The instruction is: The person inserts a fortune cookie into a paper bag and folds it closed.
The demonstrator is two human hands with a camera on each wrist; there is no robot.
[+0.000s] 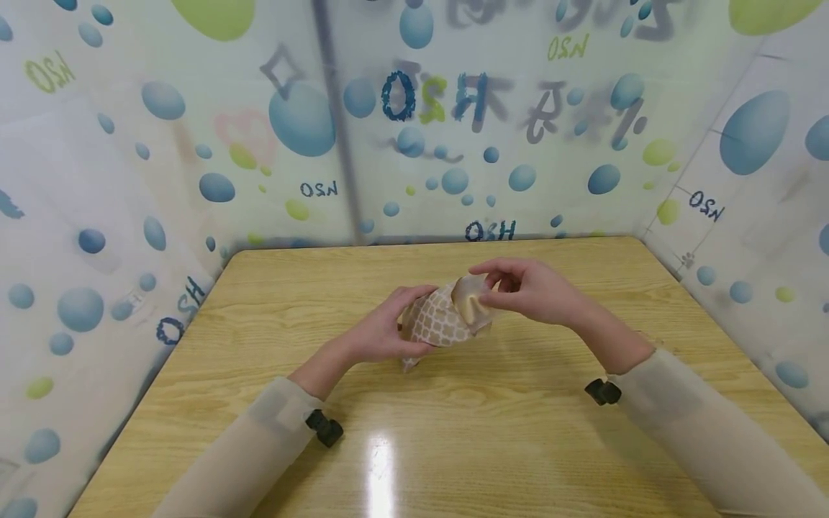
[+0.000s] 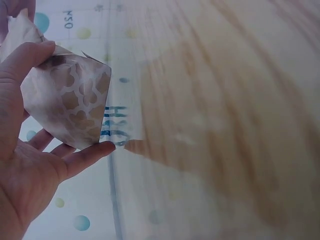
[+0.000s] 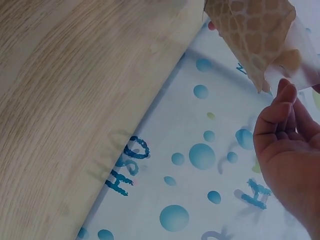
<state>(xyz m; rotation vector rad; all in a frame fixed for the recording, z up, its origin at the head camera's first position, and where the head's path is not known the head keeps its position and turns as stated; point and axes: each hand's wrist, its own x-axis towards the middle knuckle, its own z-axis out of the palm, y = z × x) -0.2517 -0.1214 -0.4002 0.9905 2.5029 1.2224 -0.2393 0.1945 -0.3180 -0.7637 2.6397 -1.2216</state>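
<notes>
A tan paper bag (image 1: 440, 316) with a white lattice pattern is held tilted above the table, its mouth toward the right. My left hand (image 1: 388, 327) grips its closed end, thumb on one side and fingers on the other, as the left wrist view shows on the bag (image 2: 82, 100). At the mouth, my right hand (image 1: 534, 288) pinches the pale, thin rim with thumb and fingertips. Inside the mouth a pale yellow piece (image 3: 289, 60) shows; its kind cannot be made out. In the right wrist view, the right hand (image 3: 290, 145) is just below that mouth.
The hands work over a wooden table (image 1: 291, 288), with a light glare near its front. White sheets with blue and green spots form a back wall (image 1: 414, 180) and side walls. A dark clip-like piece (image 1: 324, 428) is on the left sleeve, another (image 1: 602, 392) on the right.
</notes>
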